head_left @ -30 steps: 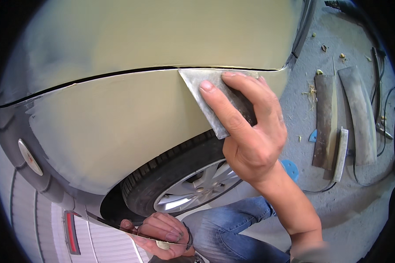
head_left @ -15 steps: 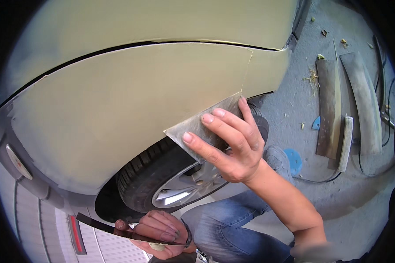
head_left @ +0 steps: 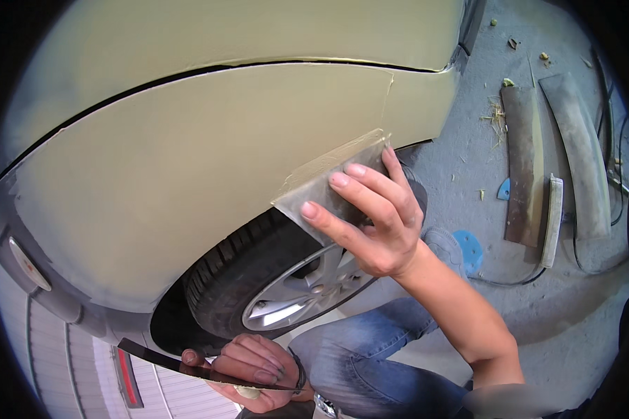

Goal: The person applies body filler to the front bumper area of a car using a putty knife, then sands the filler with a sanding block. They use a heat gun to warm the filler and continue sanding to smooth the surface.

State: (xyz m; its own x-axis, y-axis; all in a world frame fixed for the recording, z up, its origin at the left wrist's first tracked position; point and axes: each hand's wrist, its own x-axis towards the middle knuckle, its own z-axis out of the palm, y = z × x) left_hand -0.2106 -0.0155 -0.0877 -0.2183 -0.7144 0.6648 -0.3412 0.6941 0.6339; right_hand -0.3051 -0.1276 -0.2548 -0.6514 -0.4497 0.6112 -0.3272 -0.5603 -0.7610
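Observation:
My right hand point(head_left: 381, 216) grips a flat grey spreader point(head_left: 304, 206) with spread fingers, pressing it on the cream filler-coated fender point(head_left: 168, 167) just above the wheel arch. Pale wet filler shows along the spreader's upper edge, with thin ridges near the panel gap. My left hand point(head_left: 248, 366), low in the middle, grips a thin dark board point(head_left: 154, 355) with a small lump of pale putty point(head_left: 248, 392) on it. The tyre point(head_left: 210, 293) and silver alloy wheel point(head_left: 293, 297) sit behind my hands.
Two long curved grey panels point(head_left: 576, 153) point(head_left: 520, 164), a narrow pale sanding block point(head_left: 553, 220), cables, debris and a round blue pad point(head_left: 468, 251) lie on the grey floor at right. My jeans-covered leg point(head_left: 370, 356) is below the wheel. An upper body panel point(head_left: 245, 35) runs above the gap.
From beside the panel gap, my right hand moved the spreader down and left to the wheel arch, then slightly up. Fresh filler ridges now show behind it. My left hand has barely moved.

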